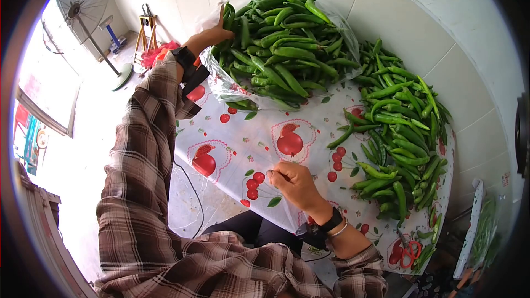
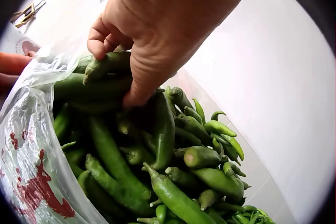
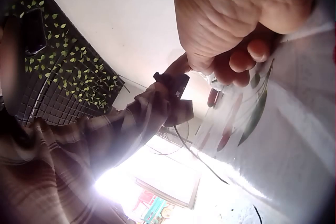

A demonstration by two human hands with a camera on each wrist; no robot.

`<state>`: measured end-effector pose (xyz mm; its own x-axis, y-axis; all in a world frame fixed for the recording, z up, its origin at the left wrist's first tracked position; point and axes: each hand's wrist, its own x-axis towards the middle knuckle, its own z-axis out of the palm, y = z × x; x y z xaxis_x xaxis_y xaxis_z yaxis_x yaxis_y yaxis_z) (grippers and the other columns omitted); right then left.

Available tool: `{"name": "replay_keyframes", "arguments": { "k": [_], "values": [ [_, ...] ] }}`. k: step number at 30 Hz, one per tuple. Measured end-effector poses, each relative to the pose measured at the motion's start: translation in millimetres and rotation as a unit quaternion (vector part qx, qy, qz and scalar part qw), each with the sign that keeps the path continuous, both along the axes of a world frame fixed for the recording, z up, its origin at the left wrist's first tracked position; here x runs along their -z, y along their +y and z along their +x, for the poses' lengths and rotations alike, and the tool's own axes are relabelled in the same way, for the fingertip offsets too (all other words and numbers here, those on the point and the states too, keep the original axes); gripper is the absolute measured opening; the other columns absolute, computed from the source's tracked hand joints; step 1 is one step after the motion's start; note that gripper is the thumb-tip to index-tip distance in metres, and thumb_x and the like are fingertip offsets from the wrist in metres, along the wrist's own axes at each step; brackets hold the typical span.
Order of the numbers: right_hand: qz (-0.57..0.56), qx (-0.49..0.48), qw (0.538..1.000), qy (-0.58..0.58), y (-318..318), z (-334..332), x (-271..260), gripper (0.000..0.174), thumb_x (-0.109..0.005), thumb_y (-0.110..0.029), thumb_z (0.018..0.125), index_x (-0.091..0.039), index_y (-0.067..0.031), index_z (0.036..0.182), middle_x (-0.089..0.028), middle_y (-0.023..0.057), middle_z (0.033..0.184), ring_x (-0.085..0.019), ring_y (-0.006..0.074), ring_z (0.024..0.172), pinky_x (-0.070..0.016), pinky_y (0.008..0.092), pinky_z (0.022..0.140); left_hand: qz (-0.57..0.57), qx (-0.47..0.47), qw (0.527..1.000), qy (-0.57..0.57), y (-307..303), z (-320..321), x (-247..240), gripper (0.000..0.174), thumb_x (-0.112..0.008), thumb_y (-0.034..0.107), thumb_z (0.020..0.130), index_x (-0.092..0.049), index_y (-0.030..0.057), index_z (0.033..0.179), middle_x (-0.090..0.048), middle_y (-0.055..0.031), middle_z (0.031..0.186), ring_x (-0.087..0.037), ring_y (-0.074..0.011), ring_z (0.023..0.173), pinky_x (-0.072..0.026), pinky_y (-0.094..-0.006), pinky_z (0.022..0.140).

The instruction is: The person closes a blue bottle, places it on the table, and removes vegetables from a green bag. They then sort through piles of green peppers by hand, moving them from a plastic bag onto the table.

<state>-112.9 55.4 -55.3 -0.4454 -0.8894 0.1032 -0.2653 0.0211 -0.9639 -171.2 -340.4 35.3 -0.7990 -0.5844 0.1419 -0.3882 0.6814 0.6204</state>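
Observation:
A large clear plastic bag [image 1: 221,85], heaped with green chili peppers [image 1: 287,49], stands at the back of the table. My left hand [image 1: 212,34] reaches in at its left side. In the left wrist view, thumb and curled fingers close about a green pepper [image 2: 107,66] near the bag's rim [image 2: 63,64]; part of the grip is hidden. My right hand [image 1: 295,185] hovers near the table's front edge, fingers curled in, nothing visible in it. The right wrist view shows those bent fingers [image 3: 241,61] over the patterned tablecloth [image 3: 294,145].
A loose pile of green peppers [image 1: 408,132] covers the table's right side. Red-handled scissors [image 1: 408,254] lie at the front right corner. A tiled wall [image 1: 403,11] bounds the back. A standing fan [image 1: 83,16] and a small wooden stand [image 1: 146,27] are at the left.

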Motion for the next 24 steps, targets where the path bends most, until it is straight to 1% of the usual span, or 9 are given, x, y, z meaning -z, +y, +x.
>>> {"name": "replay_keyframes", "arguments": {
  "k": [2,4,6,9,10,12,13,16,24],
  "values": [
    [0.003,0.001,1.000,-0.001,-0.2,-0.3,-0.5,0.022,-0.056,-0.012,0.083,-0.049,0.0008,0.067,-0.040,0.0047,0.057,-0.037,0.0123,0.051,-0.0335,0.0291,0.049,-0.016,-0.014,1.000,-0.018,-5.0,-4.2,4.5,0.102,-0.065,0.015,0.069,0.006,0.0117,0.142,-0.037,-0.0278,0.130,-0.045,-0.0359,0.115,-0.0393,-0.0347,0.092],
    [0.001,-0.002,1.000,-0.009,0.1,-0.6,0.4,0.021,-0.056,-0.012,0.083,-0.049,0.0010,0.068,-0.041,0.0047,0.058,-0.037,0.0122,0.052,-0.0338,0.0289,0.050,-0.117,0.021,0.987,0.108,-32.3,-17.4,31.3,0.098,-0.063,0.016,0.073,0.008,0.0128,0.141,-0.034,-0.0272,0.134,-0.041,-0.0391,0.118,-0.0363,-0.0348,0.096],
    [-0.001,-0.001,1.000,-0.007,0.0,-0.5,-0.6,0.021,-0.056,-0.012,0.083,-0.049,0.0010,0.068,-0.041,0.0049,0.058,-0.037,0.0123,0.052,-0.0338,0.0289,0.050,-0.172,0.017,0.979,0.103,-39.7,-21.1,33.0,0.095,-0.060,0.016,0.076,0.009,0.0143,0.141,-0.029,-0.0252,0.138,-0.039,-0.0414,0.120,-0.0341,-0.0370,0.098],
    [-0.005,-0.002,1.000,-0.004,-0.3,-0.6,-3.2,0.021,-0.056,-0.011,0.083,-0.049,0.0011,0.068,-0.040,0.0052,0.058,-0.037,0.0125,0.052,-0.0338,0.0288,0.050,-0.342,-0.128,0.931,0.011,-22.9,-17.6,25.0,0.097,-0.064,0.022,0.075,0.006,0.0157,0.142,-0.033,-0.0223,0.137,-0.040,-0.0395,0.121,-0.0351,-0.0430,0.096],
    [-0.006,-0.004,1.000,0.000,-0.1,-0.9,-3.2,0.021,-0.056,-0.011,0.083,-0.049,0.0013,0.068,-0.040,0.0053,0.058,-0.037,0.0125,0.052,-0.0337,0.0288,0.050,-0.341,-0.128,0.931,0.011,-19.3,-14.5,14.4,0.097,-0.064,0.022,0.075,0.006,0.0157,0.142,-0.033,-0.0223,0.137,-0.040,-0.0395,0.121,-0.0351,-0.0430,0.096],
    [-0.005,-0.005,1.000,-0.005,0.7,-2.1,-0.9,0.020,-0.056,-0.010,0.083,-0.050,0.0014,0.068,-0.041,0.0030,0.058,-0.036,0.0099,0.053,-0.0328,0.0267,0.050,-0.179,-0.124,0.972,-0.085,-16.4,-16.1,3.1,0.089,-0.062,0.025,0.077,-0.002,0.0155,0.142,-0.035,-0.0198,0.135,-0.041,-0.0376,0.119,-0.0351,-0.0442,0.096],
    [-0.006,-0.006,1.000,-0.011,0.8,-2.1,-0.2,0.019,-0.057,-0.009,0.083,-0.051,0.0015,0.068,-0.042,0.0007,0.059,-0.036,0.0072,0.055,-0.0320,0.0247,0.050,-0.234,-0.094,0.967,-0.023,-17.7,-13.5,9.0,0.089,-0.063,0.025,0.076,-0.004,0.0151,0.141,-0.046,-0.0190,0.127,-0.050,-0.0384,0.109,-0.0400,-0.0455,0.090],
    [-0.013,-0.003,1.000,-0.005,-0.6,-2.4,0.5,0.022,-0.055,-0.010,0.083,-0.047,0.0016,0.066,-0.039,0.0048,0.058,-0.035,0.0117,0.052,-0.0322,0.0284,0.049,-0.219,-0.044,0.974,-0.044,-19.1,-8.7,14.2,0.087,-0.063,0.026,0.076,-0.006,0.0142,0.141,-0.050,-0.0202,0.121,-0.051,-0.0368,0.109,-0.0400,-0.0449,0.091],
    [-0.006,0.004,0.999,-0.037,-0.6,-0.6,-0.1,0.022,-0.055,-0.009,0.083,-0.046,0.0016,0.065,-0.038,0.0034,0.058,-0.033,0.0101,0.052,-0.0311,0.0281,0.048,-0.242,-0.038,0.966,-0.085,-23.5,-4.9,20.4,0.082,-0.063,0.029,0.077,-0.014,0.0124,0.140,-0.051,-0.0202,0.120,-0.050,-0.0360,0.110,-0.0394,-0.0455,0.091]
  ]
}}
